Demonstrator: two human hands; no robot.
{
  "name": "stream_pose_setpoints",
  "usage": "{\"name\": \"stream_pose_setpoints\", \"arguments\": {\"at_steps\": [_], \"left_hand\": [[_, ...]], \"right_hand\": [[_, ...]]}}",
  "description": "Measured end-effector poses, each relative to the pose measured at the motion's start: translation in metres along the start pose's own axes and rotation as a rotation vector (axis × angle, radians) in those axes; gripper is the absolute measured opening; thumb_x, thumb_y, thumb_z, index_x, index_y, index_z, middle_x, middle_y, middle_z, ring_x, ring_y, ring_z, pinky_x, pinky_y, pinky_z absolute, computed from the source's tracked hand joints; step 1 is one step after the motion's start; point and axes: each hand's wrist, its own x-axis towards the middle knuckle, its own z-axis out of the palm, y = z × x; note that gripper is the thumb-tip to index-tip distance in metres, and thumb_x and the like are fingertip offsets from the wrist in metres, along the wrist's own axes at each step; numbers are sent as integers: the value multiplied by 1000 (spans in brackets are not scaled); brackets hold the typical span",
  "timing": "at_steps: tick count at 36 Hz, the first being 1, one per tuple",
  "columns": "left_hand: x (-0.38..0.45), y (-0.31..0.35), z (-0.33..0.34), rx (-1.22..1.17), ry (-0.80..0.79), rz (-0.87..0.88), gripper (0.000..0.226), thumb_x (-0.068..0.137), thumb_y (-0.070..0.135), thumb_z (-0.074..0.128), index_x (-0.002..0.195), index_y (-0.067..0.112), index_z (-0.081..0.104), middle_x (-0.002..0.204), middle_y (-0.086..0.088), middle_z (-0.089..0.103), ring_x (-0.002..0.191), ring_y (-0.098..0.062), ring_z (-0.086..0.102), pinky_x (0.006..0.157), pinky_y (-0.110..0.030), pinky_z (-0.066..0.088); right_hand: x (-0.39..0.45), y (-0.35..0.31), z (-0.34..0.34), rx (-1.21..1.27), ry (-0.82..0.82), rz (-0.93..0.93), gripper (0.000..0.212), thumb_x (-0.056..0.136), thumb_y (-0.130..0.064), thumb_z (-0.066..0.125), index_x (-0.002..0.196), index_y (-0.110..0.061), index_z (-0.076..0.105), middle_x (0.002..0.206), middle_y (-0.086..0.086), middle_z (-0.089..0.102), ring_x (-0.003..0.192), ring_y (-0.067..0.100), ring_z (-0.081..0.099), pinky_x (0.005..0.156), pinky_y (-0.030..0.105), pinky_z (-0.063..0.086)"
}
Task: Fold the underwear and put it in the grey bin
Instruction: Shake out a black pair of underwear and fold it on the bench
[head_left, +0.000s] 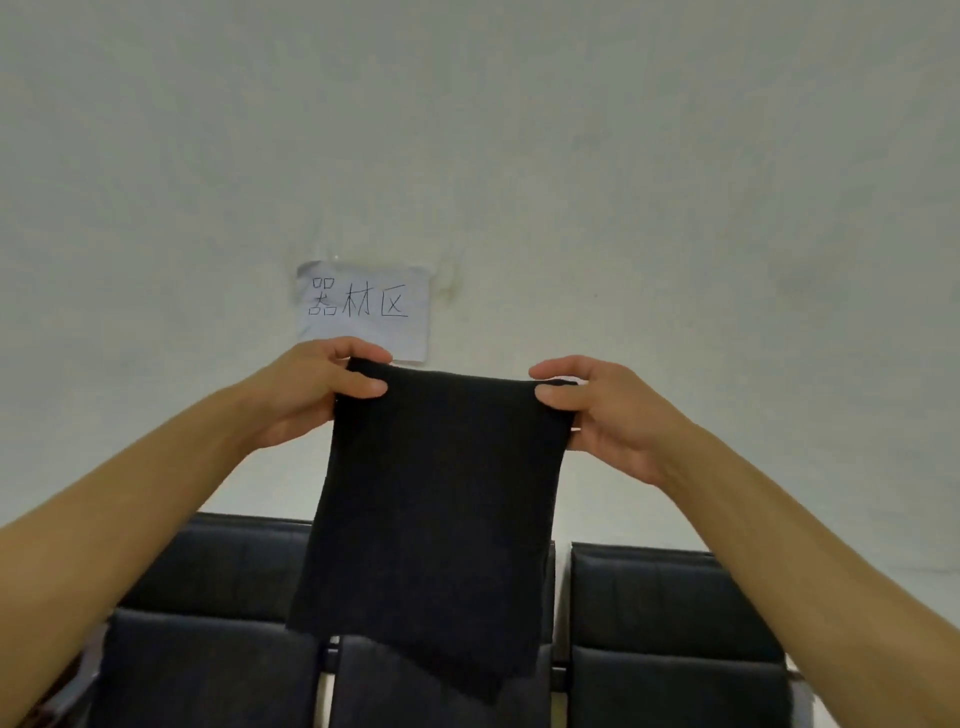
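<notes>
I hold a piece of black underwear (441, 509) up in the air in front of a pale wall. It hangs flat as a tall rectangle, with its lower edge slanting down to the right. My left hand (306, 395) pinches the top left corner between thumb and fingers. My right hand (608, 410) pinches the top right corner the same way. The top edge is stretched taut between both hands. No grey bin shows in this view.
A row of black padded seats (670, 639) runs along the bottom, against the wall. A white paper sign (363, 309) with handwritten characters is stuck to the wall just above my left hand.
</notes>
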Motion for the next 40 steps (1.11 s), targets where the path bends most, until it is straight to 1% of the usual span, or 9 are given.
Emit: {"name": "stream_pose_setpoints", "arguments": {"at_steps": [6,11,20,23,27,29,33,37,40], "left_hand": [[8,33,3,5,-8,43,30,81,-11,58,99,12,64,101,-9,59,94,-23,59,83,-32,49],[17,49,5,62,0,77,35,78,-15,60,100,13,63,108,-8,57,101,-23,58,82,-32,50],[43,60,26,91,-12,144,23,84,-4,62,99,14,63,94,-2,60,87,-15,59,76,-28,51],[53,56,32,157,-6,176,27,82,-5,64,100,15,63,103,-7,59,94,-17,60,77,-28,51],[62,50,44,330,93,263,40,77,-7,69,113,11,61,104,-9,63,90,-16,62,74,-18,49],[66,48,51,402,119,312,45,76,-5,72,117,10,61,104,-6,63,95,-16,60,83,-20,46],[74,46,65,545,153,367,50,75,1,75,122,10,60,108,-4,60,102,-17,56,91,-25,42],[83,45,76,664,149,396,40,77,6,74,115,9,64,106,-5,62,96,-18,56,84,-26,42],[89,47,84,717,152,409,32,80,7,72,110,9,65,107,-7,63,93,-18,54,78,-26,40]], "right_hand": [[2,-32,-5,-25,-8,-23,18,89,-2,59,105,-9,65,103,9,67,91,19,64,80,33,54],[5,-50,-9,-118,1,-70,40,78,12,64,113,-7,60,108,13,62,96,24,64,81,30,56],[24,-61,-23,-410,267,-175,47,74,14,66,114,-10,60,109,9,59,102,23,59,93,35,52],[26,-59,-31,-479,306,-180,48,74,13,66,116,-10,59,110,8,59,103,23,59,95,35,50],[25,-57,-40,-578,330,-145,46,79,12,63,121,-7,56,109,7,57,103,23,57,88,33,51],[25,-57,-45,-614,336,-115,44,82,11,60,123,-4,55,110,9,57,102,25,56,83,31,51],[26,-55,-54,-764,407,-88,35,85,9,58,117,-4,58,110,12,58,103,28,57,91,39,51],[27,-55,-64,-928,456,-77,28,84,5,61,111,-4,61,102,9,59,99,26,58,88,36,51],[26,-56,-71,-996,490,-73,28,84,1,64,111,-4,62,107,11,61,97,26,58,87,35,51]]}}
